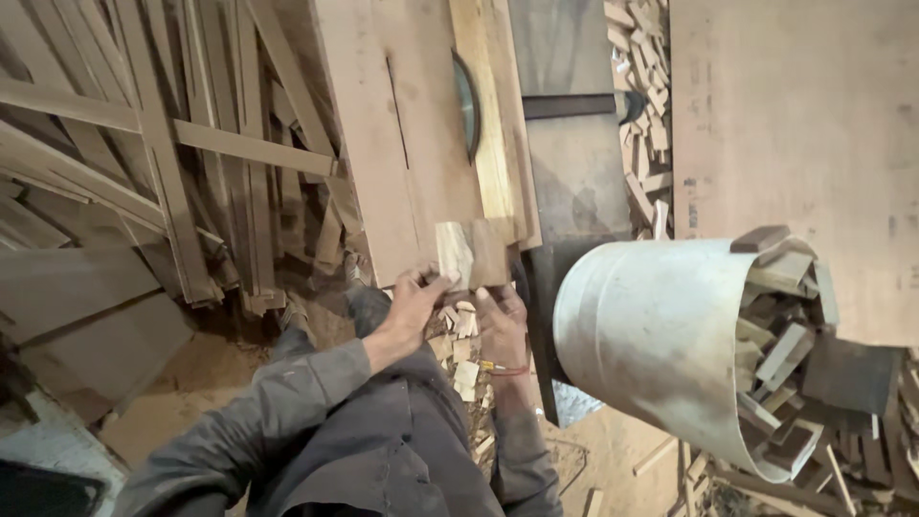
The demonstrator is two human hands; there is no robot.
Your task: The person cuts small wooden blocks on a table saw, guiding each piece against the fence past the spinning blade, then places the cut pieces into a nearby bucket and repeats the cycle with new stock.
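Leaned in a heap at left: long slats (172, 144). Lay flat across the middle: the saw desk (421, 144), blade (466, 105) rising through its slot beside a pale fence board (498, 115), probably as a guide for straight cuts. Tipped on its side at right: a metal drum (661, 335), crammed with offcuts (785, 335). Held at the desk's near edge, in line with the blade: a small block (469, 254), pinched by the left hand (414, 302), its fingers closed on the block's left side. Steadied from below by the right hand (503, 325), fingers curled, grip partly hidden. Scraps (464, 359) scattered on the lap; drum's base cut off.
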